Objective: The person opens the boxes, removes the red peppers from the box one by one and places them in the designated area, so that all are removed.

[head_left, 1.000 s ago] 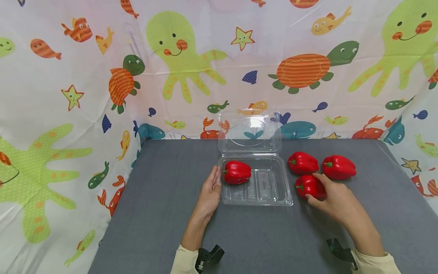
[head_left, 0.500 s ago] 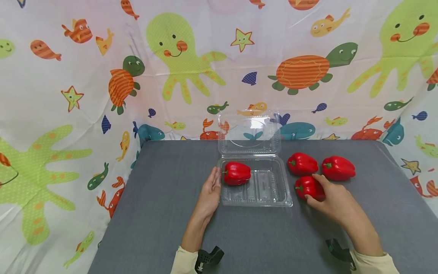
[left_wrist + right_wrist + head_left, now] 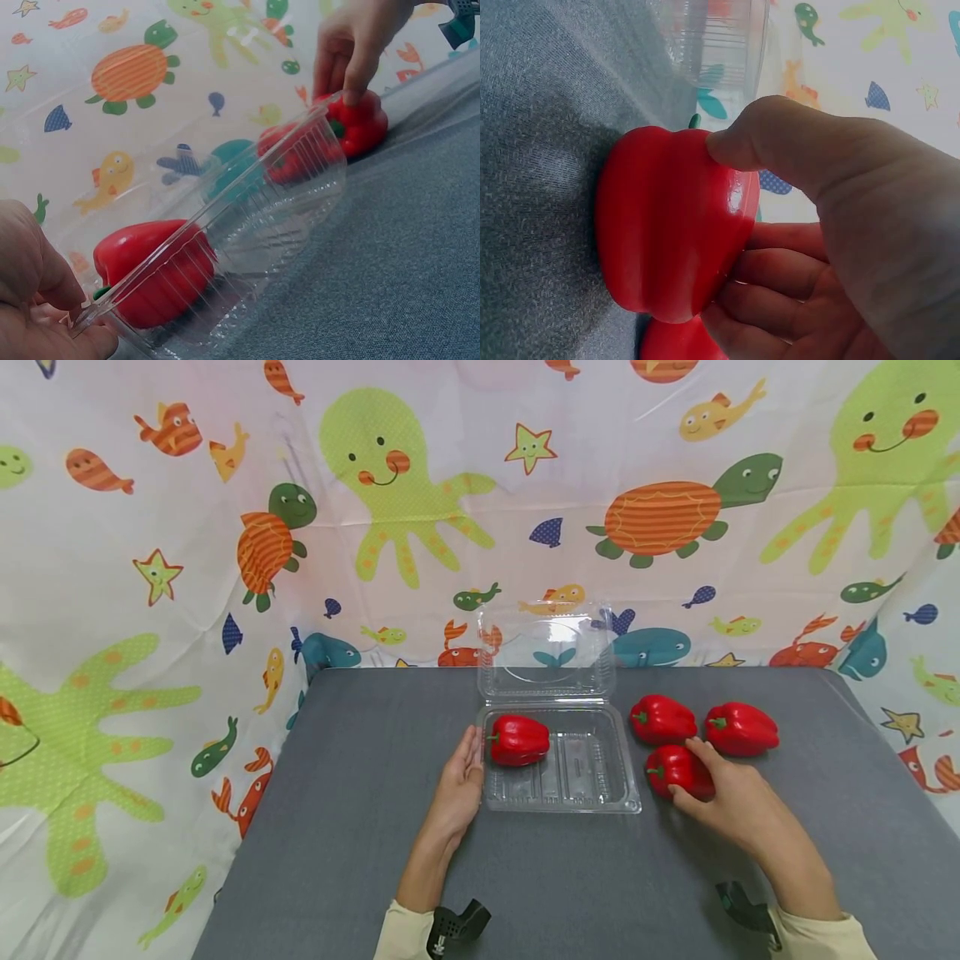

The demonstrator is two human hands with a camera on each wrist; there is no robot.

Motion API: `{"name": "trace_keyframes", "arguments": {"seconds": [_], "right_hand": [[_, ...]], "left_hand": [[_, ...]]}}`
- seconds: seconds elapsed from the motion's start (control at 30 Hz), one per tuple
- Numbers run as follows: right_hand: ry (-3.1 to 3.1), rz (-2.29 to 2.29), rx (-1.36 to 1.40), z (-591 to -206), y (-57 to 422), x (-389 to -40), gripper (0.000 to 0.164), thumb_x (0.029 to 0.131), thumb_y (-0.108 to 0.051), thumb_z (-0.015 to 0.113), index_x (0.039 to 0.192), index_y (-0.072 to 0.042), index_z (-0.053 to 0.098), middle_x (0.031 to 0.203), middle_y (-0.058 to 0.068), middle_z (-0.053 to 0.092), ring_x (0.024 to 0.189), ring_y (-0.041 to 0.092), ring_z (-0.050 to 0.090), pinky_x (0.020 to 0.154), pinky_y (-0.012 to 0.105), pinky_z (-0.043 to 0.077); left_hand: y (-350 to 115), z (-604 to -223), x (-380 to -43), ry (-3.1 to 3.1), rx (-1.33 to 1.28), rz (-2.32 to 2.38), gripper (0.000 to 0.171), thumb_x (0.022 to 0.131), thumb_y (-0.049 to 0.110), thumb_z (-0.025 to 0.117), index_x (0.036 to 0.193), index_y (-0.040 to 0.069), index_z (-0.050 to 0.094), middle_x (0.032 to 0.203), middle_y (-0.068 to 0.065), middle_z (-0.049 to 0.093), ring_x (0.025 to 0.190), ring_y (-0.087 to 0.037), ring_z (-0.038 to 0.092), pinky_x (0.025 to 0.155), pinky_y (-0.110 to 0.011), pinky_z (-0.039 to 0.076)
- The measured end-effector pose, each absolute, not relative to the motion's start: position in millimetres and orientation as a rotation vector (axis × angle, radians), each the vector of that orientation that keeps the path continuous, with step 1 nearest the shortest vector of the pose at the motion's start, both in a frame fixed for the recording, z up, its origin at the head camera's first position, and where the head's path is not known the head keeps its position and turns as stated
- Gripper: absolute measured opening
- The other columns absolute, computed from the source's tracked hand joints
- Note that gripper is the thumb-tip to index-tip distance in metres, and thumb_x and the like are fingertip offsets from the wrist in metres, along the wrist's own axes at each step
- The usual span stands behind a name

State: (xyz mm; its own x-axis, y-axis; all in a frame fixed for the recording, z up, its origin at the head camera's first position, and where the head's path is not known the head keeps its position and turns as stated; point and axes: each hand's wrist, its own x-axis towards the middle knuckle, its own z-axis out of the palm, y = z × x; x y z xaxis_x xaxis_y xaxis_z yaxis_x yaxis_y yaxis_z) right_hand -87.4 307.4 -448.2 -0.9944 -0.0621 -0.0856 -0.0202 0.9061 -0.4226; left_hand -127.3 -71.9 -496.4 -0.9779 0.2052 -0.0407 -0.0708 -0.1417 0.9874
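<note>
A clear plastic clamshell container (image 3: 577, 793) lies with its lid raised at the back, one red bell pepper (image 3: 519, 741) in its left part. My left hand (image 3: 456, 783) pinches the container's left rim between thumb and fingers, as the left wrist view shows up close. To the right of the container, my right hand (image 3: 731, 793) grips another red bell pepper (image 3: 671, 770), thumb on the near side and fingers around the far side. In the right wrist view that bell pepper (image 3: 667, 225) sits close over the grey cloth, its green stem toward the container.
Two more red bell peppers (image 3: 664, 719) (image 3: 742, 728) lie just behind the gripped one, right of the container. Grey cloth (image 3: 577, 885) covers the table. A curtain (image 3: 525, 485) printed with sea animals hangs behind the back edge and along both sides.
</note>
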Motion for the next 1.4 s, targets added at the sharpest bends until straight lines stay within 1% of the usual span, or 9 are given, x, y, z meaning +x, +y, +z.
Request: {"name": "trace_keyframes", "arguments": {"seconds": [0.3,0.7,0.87,0.97,1.07,1.13,1.2,1.33,1.4], "right_hand": [[2.978,-0.640,-0.049,-449,306,-87,0.100,0.080,-0.039,0.091,0.154,0.007,0.042,0.123,0.039,0.064,0.100,0.050,0.067,0.079,0.063,0.063],[3.029,-0.684,-0.122,-436,303,-88,0.100,0.080,-0.043,0.091,0.156,0.001,0.044,0.118,0.033,0.069,0.097,0.047,0.069,0.074,0.061,0.064],[3.082,-0.723,-0.186,-425,291,-90,0.091,0.084,-0.039,0.089,0.156,-0.002,0.047,0.091,0.015,0.075,0.075,0.028,0.069,0.070,0.054,0.065],[3.085,-0.749,-0.207,-420,280,-92,0.087,0.087,-0.036,0.086,0.158,-0.005,0.046,0.071,0.003,0.065,0.060,0.018,0.060,0.061,0.042,0.061],[3.078,-0.774,-0.222,-418,267,-96,0.085,0.089,-0.033,0.085,0.159,-0.006,0.044,0.069,0.003,0.063,0.057,0.016,0.056,0.057,0.035,0.056],[3.081,-0.788,-0.244,-418,258,-98,0.086,0.088,-0.031,0.085,0.159,-0.007,0.044,0.081,0.009,0.071,0.059,0.016,0.058,0.060,0.036,0.058],[3.082,-0.798,-0.281,-418,249,-101,0.087,0.087,-0.032,0.086,0.159,-0.007,0.045,0.107,0.017,0.076,0.066,0.017,0.061,0.065,0.041,0.063],[3.070,-0.817,-0.371,-420,232,-106,0.089,0.087,-0.035,0.085,0.161,-0.007,0.043,0.150,0.023,0.059,0.075,0.022,0.071,0.075,0.050,0.066],[3.055,-0.829,-0.394,-421,225,-108,0.090,0.088,-0.036,0.085,0.162,-0.007,0.042,0.156,0.022,0.053,0.068,0.020,0.071,0.076,0.049,0.066]], "left_hand": [[-72,-497,-127,1.933,0.154,2.231,0.063,0.110,-0.006,0.029,0.168,-0.001,0.007,0.176,-0.014,0.014,0.163,-0.025,0.011,0.131,-0.040,0.014],[-72,-495,-126,1.926,0.143,2.228,0.063,0.110,-0.006,0.030,0.169,0.001,0.008,0.176,-0.012,0.014,0.163,-0.023,0.012,0.131,-0.039,0.015],[-71,-495,-128,1.922,0.147,2.232,0.063,0.110,-0.006,0.031,0.169,0.001,0.008,0.176,-0.012,0.014,0.163,-0.024,0.012,0.131,-0.039,0.015],[-71,-495,-129,1.920,0.143,2.232,0.063,0.110,-0.006,0.031,0.169,0.001,0.008,0.176,-0.011,0.015,0.163,-0.023,0.012,0.130,-0.038,0.015],[-71,-495,-128,1.919,0.144,2.231,0.063,0.110,-0.006,0.031,0.169,0.001,0.008,0.176,-0.012,0.015,0.163,-0.023,0.012,0.130,-0.039,0.015],[-71,-495,-128,1.917,0.144,2.235,0.063,0.110,-0.007,0.030,0.169,0.001,0.008,0.176,-0.013,0.015,0.163,-0.023,0.012,0.130,-0.039,0.014],[-71,-495,-128,1.917,0.141,2.236,0.064,0.110,-0.007,0.031,0.169,0.001,0.008,0.176,-0.013,0.015,0.163,-0.023,0.012,0.130,-0.039,0.014],[-71,-495,-128,1.914,0.132,2.238,0.063,0.110,-0.006,0.031,0.169,0.001,0.008,0.176,-0.011,0.015,0.162,-0.022,0.013,0.130,-0.037,0.015],[-72,-495,-127,1.917,0.138,2.236,0.063,0.110,-0.007,0.030,0.169,0.000,0.008,0.176,-0.012,0.015,0.163,-0.024,0.012,0.131,-0.039,0.014]]}}
